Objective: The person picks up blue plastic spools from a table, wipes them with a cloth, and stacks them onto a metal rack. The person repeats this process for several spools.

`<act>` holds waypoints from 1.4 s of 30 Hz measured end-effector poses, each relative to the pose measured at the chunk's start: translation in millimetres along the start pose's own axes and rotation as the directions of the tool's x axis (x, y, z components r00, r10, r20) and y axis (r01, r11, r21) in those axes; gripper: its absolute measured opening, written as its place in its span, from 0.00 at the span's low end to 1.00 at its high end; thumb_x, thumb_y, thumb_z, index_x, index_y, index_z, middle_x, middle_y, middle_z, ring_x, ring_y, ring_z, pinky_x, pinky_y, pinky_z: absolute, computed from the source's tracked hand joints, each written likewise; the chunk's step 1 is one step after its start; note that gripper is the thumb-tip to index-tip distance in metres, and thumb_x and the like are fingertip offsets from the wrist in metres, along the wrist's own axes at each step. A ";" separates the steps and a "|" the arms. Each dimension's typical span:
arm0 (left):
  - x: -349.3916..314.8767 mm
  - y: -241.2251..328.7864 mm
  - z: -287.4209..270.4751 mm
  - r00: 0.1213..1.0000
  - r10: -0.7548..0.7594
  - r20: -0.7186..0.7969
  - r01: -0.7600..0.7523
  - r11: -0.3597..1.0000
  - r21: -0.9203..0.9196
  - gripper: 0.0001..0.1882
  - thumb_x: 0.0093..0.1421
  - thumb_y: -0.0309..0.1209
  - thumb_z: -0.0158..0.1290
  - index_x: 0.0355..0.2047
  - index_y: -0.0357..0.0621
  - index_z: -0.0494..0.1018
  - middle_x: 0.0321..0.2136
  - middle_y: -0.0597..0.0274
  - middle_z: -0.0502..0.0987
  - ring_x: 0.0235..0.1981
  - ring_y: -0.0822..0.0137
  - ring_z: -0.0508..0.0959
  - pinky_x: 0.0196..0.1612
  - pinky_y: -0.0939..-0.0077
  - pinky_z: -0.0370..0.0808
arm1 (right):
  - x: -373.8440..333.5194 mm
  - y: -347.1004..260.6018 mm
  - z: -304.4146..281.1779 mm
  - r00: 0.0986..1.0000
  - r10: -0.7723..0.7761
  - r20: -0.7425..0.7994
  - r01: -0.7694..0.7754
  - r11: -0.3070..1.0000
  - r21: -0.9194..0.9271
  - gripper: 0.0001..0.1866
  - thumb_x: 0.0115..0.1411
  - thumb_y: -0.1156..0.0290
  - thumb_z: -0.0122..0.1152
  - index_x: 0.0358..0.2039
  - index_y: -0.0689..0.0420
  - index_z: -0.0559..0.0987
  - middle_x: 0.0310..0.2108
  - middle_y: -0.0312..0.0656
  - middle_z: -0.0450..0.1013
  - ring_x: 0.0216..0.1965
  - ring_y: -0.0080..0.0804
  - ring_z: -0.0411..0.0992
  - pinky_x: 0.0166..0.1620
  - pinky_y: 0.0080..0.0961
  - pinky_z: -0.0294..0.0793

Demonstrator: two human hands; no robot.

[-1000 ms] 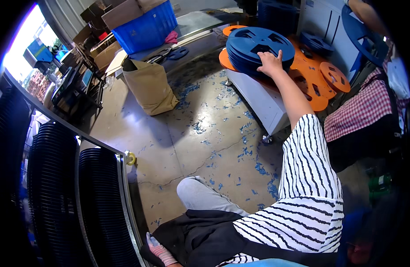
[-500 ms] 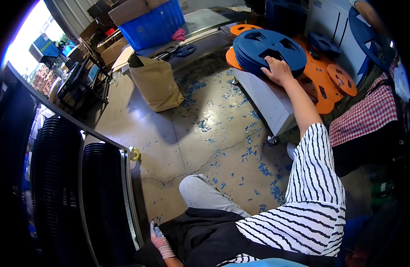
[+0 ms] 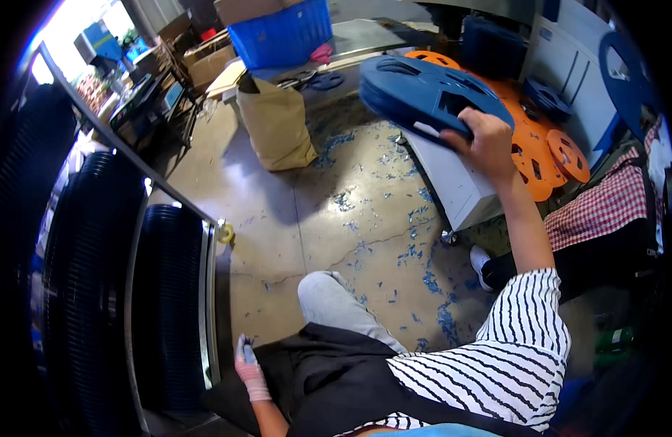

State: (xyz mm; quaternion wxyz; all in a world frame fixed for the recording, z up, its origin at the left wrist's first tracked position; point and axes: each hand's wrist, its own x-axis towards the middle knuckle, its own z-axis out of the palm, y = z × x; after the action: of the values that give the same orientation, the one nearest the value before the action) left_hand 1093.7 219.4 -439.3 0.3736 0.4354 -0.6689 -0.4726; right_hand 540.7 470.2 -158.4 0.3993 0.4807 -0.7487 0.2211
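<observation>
A thick stack of round blue plastic reels (image 3: 416, 81) with cut-out windows is tilted above the orange-topped work surface. My bare right hand (image 3: 485, 142) is closed on its near edge, the fingers hooked into a window. My left hand (image 3: 251, 373) wears a pale pink glove with greyish fingertips. It hangs low beside my black apron, near the rack, with its fingers stretched upward and no object seen in it. Flat orange reel plates (image 3: 522, 113) lie under and behind the blue stack. A smaller orange disc (image 3: 568, 155) lies to their right.
A metal rack (image 3: 177, 195) packed with dark discs stands on my left. Ahead are a tan sack (image 3: 272, 127) and a blue crate (image 3: 281, 36). Blue scraps litter the floor (image 3: 329, 237). At right, a person in a checked garment (image 3: 595, 200) stands near a raised blue reel (image 3: 624, 69).
My right hand has shifted from resting on the blue stack to gripping its near edge, and the stack has tilted up and leftward. The whole view has turned slightly.
</observation>
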 end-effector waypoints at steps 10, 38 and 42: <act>45.3 67.0 40.1 0.819 -0.406 0.406 0.568 0.467 -0.678 0.46 0.55 0.70 0.34 0.61 0.48 0.58 0.57 0.48 0.62 0.56 0.50 0.64 0.58 0.48 0.60 | -74.3 -202.8 66.1 0.729 -0.681 -0.073 0.539 0.504 0.675 0.27 0.46 0.39 0.61 0.21 0.52 0.68 0.17 0.33 0.62 0.19 0.27 0.65 0.25 0.22 0.64; -6.2 10.4 12.6 0.937 -0.327 0.123 0.347 0.835 -0.428 0.41 0.51 0.40 0.63 0.62 0.46 0.57 0.47 0.58 0.70 0.38 0.69 0.76 0.36 0.78 0.74 | -230.7 -254.2 96.3 -0.089 -0.582 0.809 -0.640 -0.589 -0.494 0.59 0.45 0.20 0.31 0.64 0.58 0.51 0.51 0.65 0.65 0.40 0.49 0.75 0.46 0.40 0.78; -14.5 -1.2 13.7 0.925 -0.364 0.109 0.370 0.794 -0.482 0.41 0.51 0.38 0.63 0.62 0.48 0.56 0.49 0.57 0.69 0.38 0.69 0.76 0.33 0.78 0.75 | -231.8 -251.5 99.8 0.010 -0.631 0.776 -0.649 -0.595 -0.475 0.58 0.45 0.21 0.33 0.63 0.60 0.53 0.45 0.59 0.71 0.39 0.43 0.76 0.46 0.39 0.78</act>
State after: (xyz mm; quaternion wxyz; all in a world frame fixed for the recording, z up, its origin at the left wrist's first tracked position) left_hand 1086.4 236.9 -445.6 0.3700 0.4438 -0.4305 -0.6934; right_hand 778.4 414.1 -417.7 -0.7949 -0.0176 -0.2887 0.5334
